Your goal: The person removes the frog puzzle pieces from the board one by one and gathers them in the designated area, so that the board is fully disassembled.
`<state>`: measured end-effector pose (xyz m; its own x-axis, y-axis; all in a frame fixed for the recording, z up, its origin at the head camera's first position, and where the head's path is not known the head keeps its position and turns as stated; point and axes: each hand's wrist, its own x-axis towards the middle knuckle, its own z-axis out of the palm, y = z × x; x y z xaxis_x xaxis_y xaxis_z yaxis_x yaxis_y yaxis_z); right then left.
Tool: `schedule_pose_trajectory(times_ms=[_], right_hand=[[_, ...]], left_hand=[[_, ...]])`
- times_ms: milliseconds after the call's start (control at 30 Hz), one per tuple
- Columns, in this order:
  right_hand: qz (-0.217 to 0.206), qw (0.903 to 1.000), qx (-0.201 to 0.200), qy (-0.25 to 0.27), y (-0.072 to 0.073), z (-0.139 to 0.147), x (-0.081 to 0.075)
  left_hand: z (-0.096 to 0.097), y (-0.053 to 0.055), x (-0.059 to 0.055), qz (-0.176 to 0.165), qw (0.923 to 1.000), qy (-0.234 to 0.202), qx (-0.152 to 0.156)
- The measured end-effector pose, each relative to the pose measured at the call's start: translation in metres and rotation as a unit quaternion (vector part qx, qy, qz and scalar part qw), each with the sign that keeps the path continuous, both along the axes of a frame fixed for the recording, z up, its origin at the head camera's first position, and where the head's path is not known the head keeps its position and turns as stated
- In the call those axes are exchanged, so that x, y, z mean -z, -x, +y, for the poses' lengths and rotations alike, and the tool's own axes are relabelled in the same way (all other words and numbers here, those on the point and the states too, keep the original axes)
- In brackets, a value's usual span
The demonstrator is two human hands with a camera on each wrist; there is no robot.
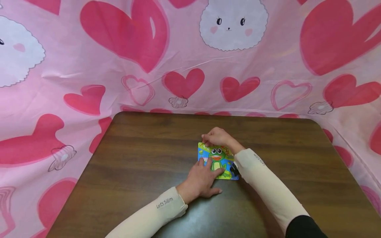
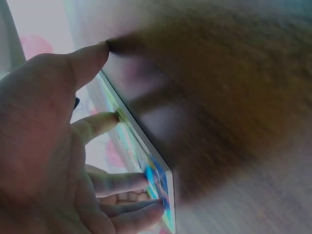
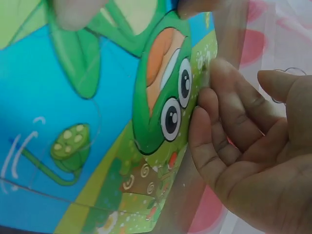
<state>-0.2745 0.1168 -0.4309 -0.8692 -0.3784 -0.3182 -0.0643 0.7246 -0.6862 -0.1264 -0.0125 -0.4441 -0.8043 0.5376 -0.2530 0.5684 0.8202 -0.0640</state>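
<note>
A flat frog picture puzzle point(image 1: 216, 165) lies on the table, with thin cut lines showing across its face in the right wrist view. My left hand point(image 1: 200, 180) rests on its near left part, fingers spread and fingertips pressing the surface; the thumb touches the tabletop beside it. At the far edge, my right hand point(image 1: 218, 136) touches the puzzle near the frog's eyes with bent fingertips. In the right wrist view, that hand's thumb point(image 3: 278, 85) stands apart from the board. Part of the puzzle's far edge is hidden under the right hand.
The brown wooden table point(image 1: 143, 172) extends around the puzzle on all sides. A pink cloth point(image 1: 184, 56) with hearts and white faces hangs behind and beside it. A small black object point(image 1: 234, 169) sits at the right wrist, over the puzzle's right side.
</note>
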Motion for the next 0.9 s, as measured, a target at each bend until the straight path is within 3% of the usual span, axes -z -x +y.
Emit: schedule_pose_trajectory(times_ms=[167, 400, 533, 667, 900], right_hand=[[0.025, 0.9997, -0.005, 0.001, -0.0005, -0.0026, -0.0010], [0.021, 0.9998, 0.003, 0.001, 0.0005, -0.0059, -0.0009], [0.016, 0.9999, 0.001, 0.001, 0.0013, -0.0058, 0.0014], [0.025, 0.9997, 0.000, -0.005, 0.0030, -0.0051, 0.0024], [0.042, 0.9989, -0.008, -0.021, 0.0038, -0.0033, 0.0010]], left_hand=[[0.0006, -0.0006, 0.0011, -0.006, 1.0000, 0.001, -0.003], [-0.0003, -0.0035, -0.0003, -0.002, 0.9998, -0.013, -0.014], [-0.0009, -0.0048, 0.0032, 0.082, 0.9964, -0.020, 0.000], [-0.0021, -0.0029, 0.0081, 0.177, 0.9838, -0.023, 0.018], [-0.0004, 0.0001, 0.0065, 0.166, 0.9858, -0.014, 0.019]])
